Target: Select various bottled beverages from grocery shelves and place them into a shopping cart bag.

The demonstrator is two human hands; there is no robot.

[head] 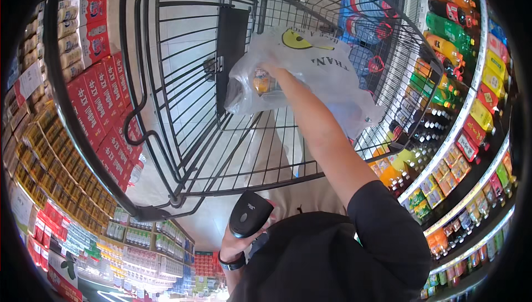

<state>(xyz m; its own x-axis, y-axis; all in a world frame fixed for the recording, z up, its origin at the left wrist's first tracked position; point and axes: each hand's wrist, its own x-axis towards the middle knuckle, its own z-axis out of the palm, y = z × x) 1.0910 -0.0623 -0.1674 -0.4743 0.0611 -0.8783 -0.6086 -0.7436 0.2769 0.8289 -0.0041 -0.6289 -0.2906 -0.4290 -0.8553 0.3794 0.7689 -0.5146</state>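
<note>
My left hand [236,241], with a dark band on its wrist, grips a black handheld barcode scanner [250,217] close to my body. My bare right arm reaches into the black wire shopping cart [249,185]. At its end my right hand [271,66] is at the mouth of a translucent white plastic bag [324,69] that bears a yellow print and lettering. Beside those fingers, in the bag, is a small packaged item [262,84] with an orange and yellow label. Plastic and blur hide the fingers, so their hold on the item is unclear.
Stacked red Red Bull cartons [102,90] and gold cans [54,152] stand on the left. Shelves of soft drink bottles [447,32] curve along the right. Large water bottles [365,23] stand beyond the cart's right side. A black flap [232,52] hangs inside the cart.
</note>
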